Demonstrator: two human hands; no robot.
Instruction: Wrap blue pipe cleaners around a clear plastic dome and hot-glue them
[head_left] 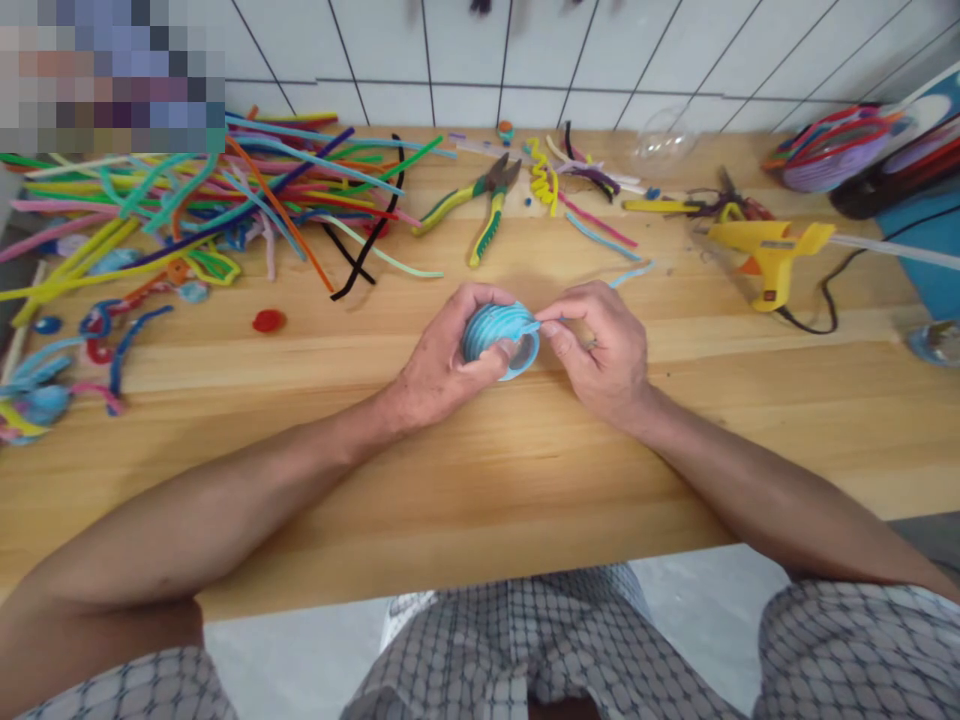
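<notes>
My left hand [439,365] is wrapped round a small round object wound with light blue pipe cleaner [495,335], held just above the wooden table [480,480]. My right hand [600,345] pinches the loose end of the light blue pipe cleaner [534,326] at the object's right side. The object's open lower rim faces me.
A heap of coloured pipe cleaners [187,200] covers the table's back left. Green-handled pliers [480,205] lie behind my hands. A yellow glue gun [769,255] with its black cord lies at the right. A red disc [268,321] lies to the left. Coiled pipe cleaners [832,150] sit back right.
</notes>
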